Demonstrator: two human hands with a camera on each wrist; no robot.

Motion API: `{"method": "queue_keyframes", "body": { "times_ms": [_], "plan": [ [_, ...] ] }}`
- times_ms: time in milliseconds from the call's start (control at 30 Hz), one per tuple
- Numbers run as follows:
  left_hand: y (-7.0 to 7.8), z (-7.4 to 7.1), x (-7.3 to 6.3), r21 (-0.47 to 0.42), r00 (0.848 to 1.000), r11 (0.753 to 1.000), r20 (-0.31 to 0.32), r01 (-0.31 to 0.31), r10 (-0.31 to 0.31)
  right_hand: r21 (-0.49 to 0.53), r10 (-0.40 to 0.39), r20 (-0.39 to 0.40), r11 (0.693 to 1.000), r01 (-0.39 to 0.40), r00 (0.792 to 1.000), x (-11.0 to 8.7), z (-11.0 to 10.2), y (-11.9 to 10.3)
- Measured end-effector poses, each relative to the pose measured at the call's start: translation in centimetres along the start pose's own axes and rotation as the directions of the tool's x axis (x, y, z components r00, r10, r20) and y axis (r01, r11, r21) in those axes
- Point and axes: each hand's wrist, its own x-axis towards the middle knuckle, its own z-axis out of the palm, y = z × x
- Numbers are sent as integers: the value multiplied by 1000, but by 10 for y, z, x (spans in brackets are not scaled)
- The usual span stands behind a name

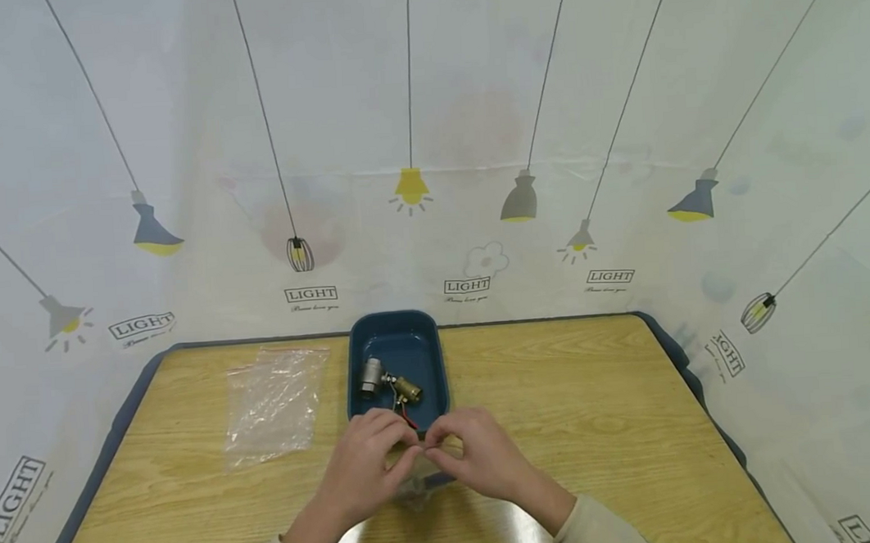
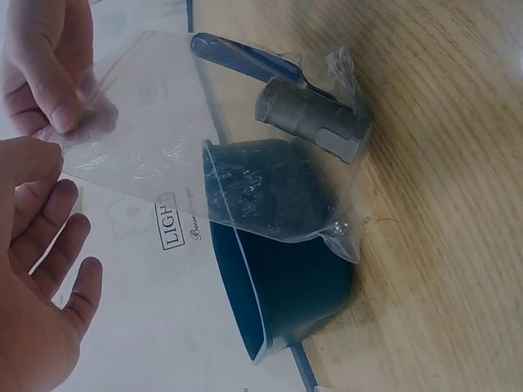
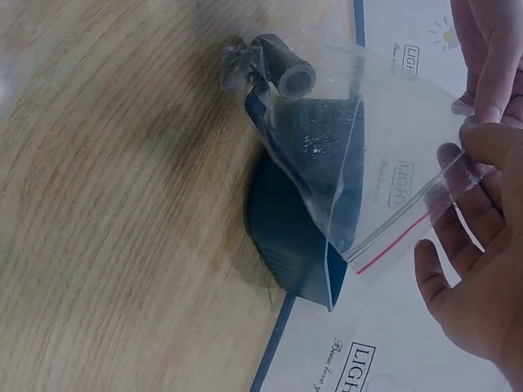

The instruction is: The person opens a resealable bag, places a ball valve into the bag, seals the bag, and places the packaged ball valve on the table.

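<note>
My left hand [image 1: 364,464] and right hand [image 1: 485,456] meet at the near end of a blue tray [image 1: 433,337]. Between thumbs and forefingers, both pinch the top of a clear zip bag [image 2: 139,122]. A red line runs along the bag's mouth in the right wrist view. Low in the hanging bag lies a grey ball valve [image 2: 315,120] with a blue lever handle [image 2: 245,59]. The other fingers of each hand are loosely bent. Whether the zip is sealed cannot be told.
Inside the tray are a silver valve [image 1: 372,376] and a brass valve [image 1: 409,389], plus a red handle [image 1: 409,419] partly behind my fingers. Flat clear zip bags [image 1: 276,407] lie left of the tray on the wooden table [image 1: 596,394]. A printed wall covering [image 1: 375,250] stands behind.
</note>
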Motion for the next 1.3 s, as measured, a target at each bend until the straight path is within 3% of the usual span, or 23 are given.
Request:
{"method": "queue_keyframes", "body": {
  "times_ms": [533,733,1000,1300],
  "plan": [
    [-2,-2,-1,29,1000,1000,-4,-2,2,-33,19,-15,999,-20,1000,-4,-1,6],
    [-1,-2,0,29,1000,1000,5,-12,12,-44,-12,-27,999,11,1000,-5,-1,8],
    [2,0,2,83,998,996,62,-26,21,-90,-10,-30,996,7,1000,-6,-1,7],
    [4,-2,2,104,999,995,52,-4,-1,-113,-42,-50,993,36,998,-8,1,11]
  ]
}}
